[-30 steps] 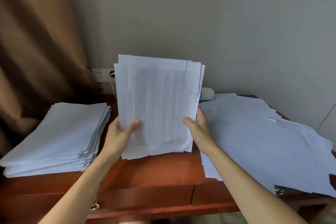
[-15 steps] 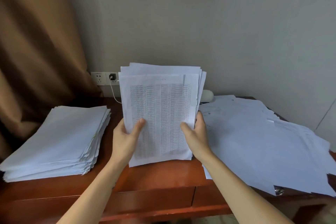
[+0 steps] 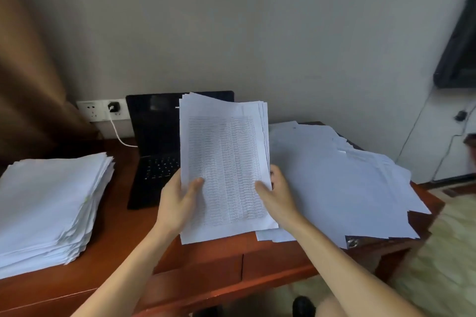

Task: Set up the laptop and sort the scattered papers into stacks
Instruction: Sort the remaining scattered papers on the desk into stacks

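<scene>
Two hands, left (image 3: 177,203) and right (image 3: 279,198), grasping printed paper sheaf (image 3: 226,162); open laptop (image 3: 154,141) behind

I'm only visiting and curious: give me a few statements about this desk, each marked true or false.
1. The left hand and right hand both hold one bundle of papers. True.
2. The laptop is closed. False: it is open, its dark screen upright behind the bundle.
3. A tidy stack lies at the left of the desk. True.
4. The papers on the right are squared up neatly. False: they lie spread loose and overlapping.
5. Nothing is plugged into the wall socket. False: a charger with a white cable sits in it.
</scene>
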